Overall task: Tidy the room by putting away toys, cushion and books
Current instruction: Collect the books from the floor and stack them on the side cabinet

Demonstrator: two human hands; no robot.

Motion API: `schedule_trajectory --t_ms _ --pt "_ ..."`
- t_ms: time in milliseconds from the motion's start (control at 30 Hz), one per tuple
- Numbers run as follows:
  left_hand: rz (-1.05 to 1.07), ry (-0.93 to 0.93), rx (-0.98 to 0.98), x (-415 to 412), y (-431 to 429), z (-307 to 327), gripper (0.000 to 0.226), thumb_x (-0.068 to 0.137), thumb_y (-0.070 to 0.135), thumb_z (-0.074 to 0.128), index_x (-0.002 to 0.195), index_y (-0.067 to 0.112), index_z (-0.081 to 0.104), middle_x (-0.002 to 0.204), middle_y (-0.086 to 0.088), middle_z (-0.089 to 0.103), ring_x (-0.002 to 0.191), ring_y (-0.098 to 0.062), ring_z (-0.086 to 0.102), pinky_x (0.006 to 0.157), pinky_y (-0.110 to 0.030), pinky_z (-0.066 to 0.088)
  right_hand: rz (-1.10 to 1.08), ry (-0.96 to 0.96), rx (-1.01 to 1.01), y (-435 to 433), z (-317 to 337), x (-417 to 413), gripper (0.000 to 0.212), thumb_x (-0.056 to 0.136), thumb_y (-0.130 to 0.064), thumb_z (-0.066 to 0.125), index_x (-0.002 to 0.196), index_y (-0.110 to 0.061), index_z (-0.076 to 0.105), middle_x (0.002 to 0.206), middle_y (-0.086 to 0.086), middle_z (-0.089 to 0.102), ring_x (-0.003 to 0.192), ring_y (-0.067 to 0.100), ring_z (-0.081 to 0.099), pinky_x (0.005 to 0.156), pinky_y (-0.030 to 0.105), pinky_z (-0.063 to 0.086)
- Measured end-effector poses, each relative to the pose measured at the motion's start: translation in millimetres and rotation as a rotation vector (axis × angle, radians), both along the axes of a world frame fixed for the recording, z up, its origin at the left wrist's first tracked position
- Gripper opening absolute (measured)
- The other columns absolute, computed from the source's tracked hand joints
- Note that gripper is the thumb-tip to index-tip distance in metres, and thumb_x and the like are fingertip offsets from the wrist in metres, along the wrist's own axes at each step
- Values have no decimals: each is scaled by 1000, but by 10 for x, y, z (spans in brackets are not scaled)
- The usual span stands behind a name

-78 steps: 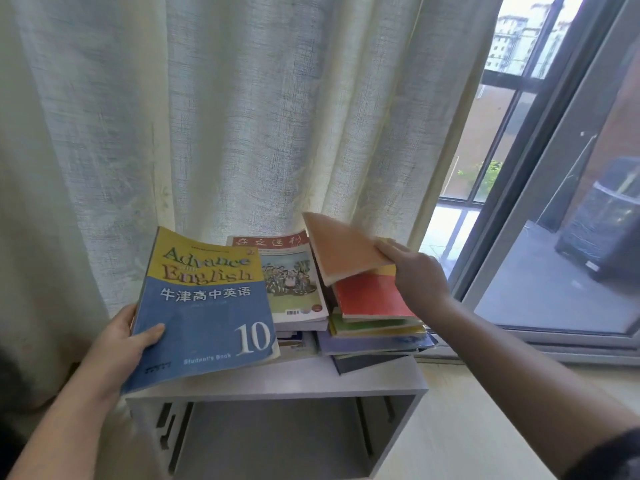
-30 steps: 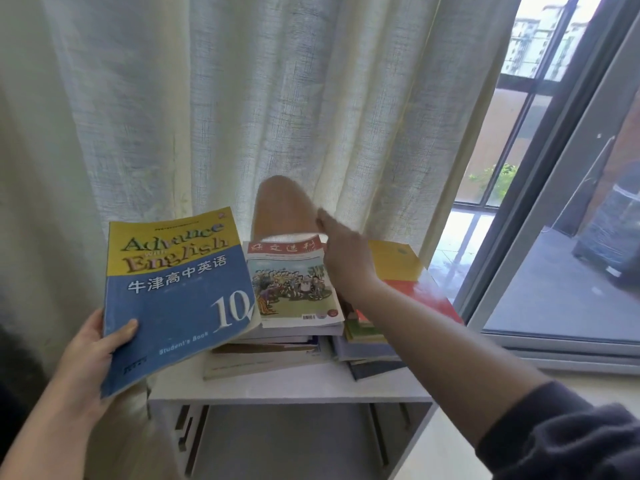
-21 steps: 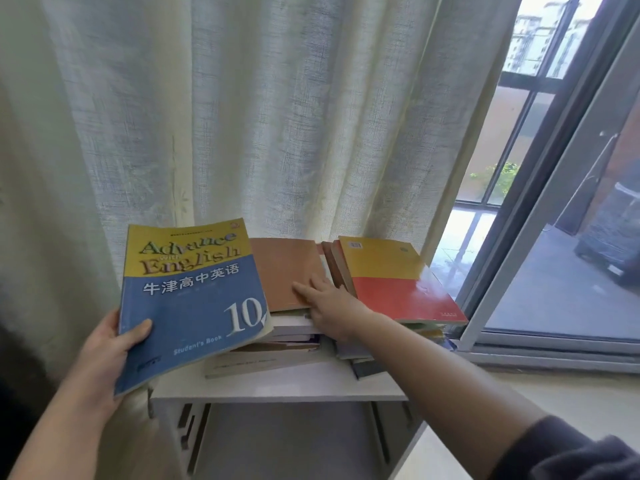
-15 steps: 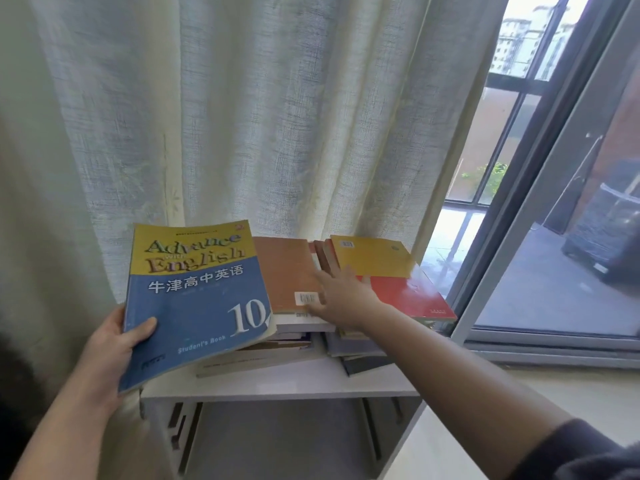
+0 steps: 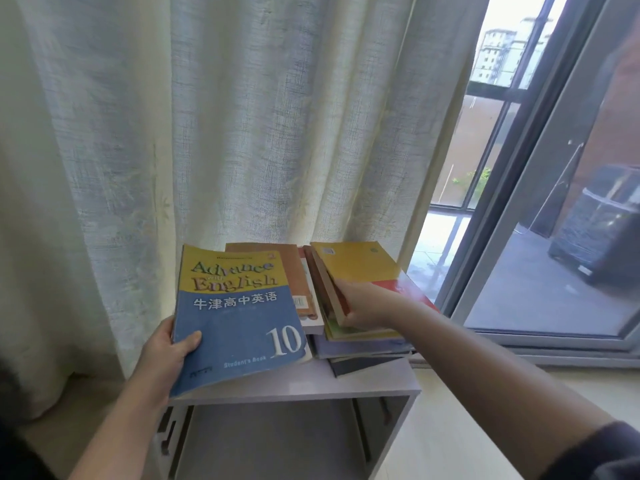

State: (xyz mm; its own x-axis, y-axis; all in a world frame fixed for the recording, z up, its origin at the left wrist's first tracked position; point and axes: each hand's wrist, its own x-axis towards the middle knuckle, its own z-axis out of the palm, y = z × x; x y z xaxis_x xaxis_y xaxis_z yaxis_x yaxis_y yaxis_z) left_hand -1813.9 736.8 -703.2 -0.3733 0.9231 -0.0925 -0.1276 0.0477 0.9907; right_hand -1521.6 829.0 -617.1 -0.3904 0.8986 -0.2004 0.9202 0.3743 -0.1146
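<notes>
**Two softcovers in hand above the book stacks**

The left hand (image 5: 166, 355) pinches the English textbook (image 5: 239, 317) at its lower left corner, thumb on the cover and fingers beneath. The book slants over the left stack (image 5: 291, 271) on the cabinet's surface (image 5: 311, 382). The right hand (image 5: 363, 303) curls round the near left edge of the yellow-and-red book (image 5: 360, 265), which tops the right stack (image 5: 363, 344). Both look like light, limp, glossy softcovers, likely to droop or slide if held by a corner. A hold along the spine, near mid-length, should carry them flat.

A home room; linen curtain (image 5: 242, 133); textbooks (image 5: 360, 271) by balcony window (image 5: 554, 202).
</notes>
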Motion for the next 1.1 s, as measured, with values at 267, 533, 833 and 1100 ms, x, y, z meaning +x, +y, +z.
schedule_trajectory --t_ms 267,533,833,1100 --pt "-74 1 -48 87 -39 39 27 94 9 57 120 14 52 109 -15 67 91 -35 65 76 -46 53 -535 1101 348 -68 444 227 20 91 -19 63 109 -17 70 96 1 71 77 14 67 57 26 58" --pt "-123 -201 -111 130 -65 115 25 99 10 46 123 6 49 98 -17 65 77 -32 62 41 -30 54 -597 1724 287 13 869 176 17 92 -29 65 83 -15 60 83 7 70 74 22 70 60 30 59" --pt "-178 -350 -107 53 -147 178 33 102 18 39 131 16 53 115 -17 66 101 -36 63 70 -44 53 -320 1434 -216 234 1021 53 39 97 -42 50 88 -7 63 67 6 71 62 20 70 57 31 59" --pt "-327 -321 -110 15 -160 286 47 97 48 34 113 16 64 87 -12 72 72 -25 71 57 -32 56 -35 645 -169 610 916 -964 43 87 -58 59 88 -18 74 78 -2 72 70 13 70 67 27 57"
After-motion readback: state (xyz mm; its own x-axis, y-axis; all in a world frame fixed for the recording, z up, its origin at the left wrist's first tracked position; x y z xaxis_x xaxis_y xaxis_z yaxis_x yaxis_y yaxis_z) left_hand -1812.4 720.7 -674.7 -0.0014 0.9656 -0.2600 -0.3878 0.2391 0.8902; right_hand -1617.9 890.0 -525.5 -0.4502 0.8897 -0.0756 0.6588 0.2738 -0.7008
